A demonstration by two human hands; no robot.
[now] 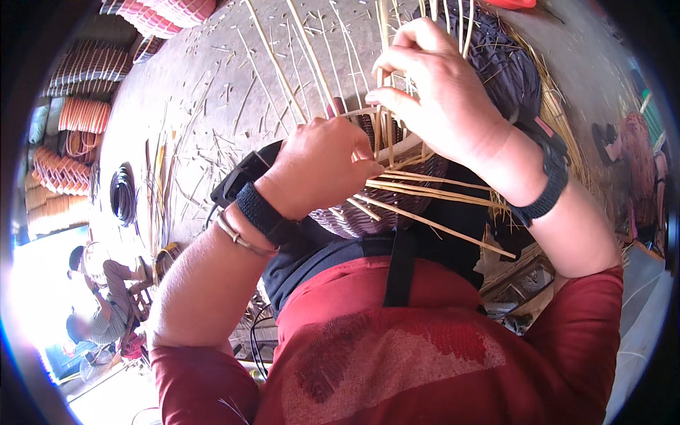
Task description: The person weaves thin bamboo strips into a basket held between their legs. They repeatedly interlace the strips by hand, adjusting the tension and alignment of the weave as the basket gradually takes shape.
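A round woven basket [358, 221] in purplish brown rests on my lap, its pale rim partly covered by my hands. Long peeled wicker rods [312, 53] stand up from the far side of the rim. Other cut rods [439, 195] stick out sideways to the right over the basket's near side. My left hand [322, 166] lies on the rim's left part, fingers curled, thumb and forefinger closed at the base of the rods. Above the rim, my right hand [439, 92] pinches an upright wicker rod [382, 117] between thumb and fingers. Both wrists wear dark straps.
Cut scraps of rod [212, 92] litter the grey floor. Coloured woven baskets [81, 117] are stacked at the left, near a dark coil [122, 195]. A dark bundle [503, 64] lies beyond my right hand. A wooden box [520, 287] is at lower right; another person [106, 304] sits at left.
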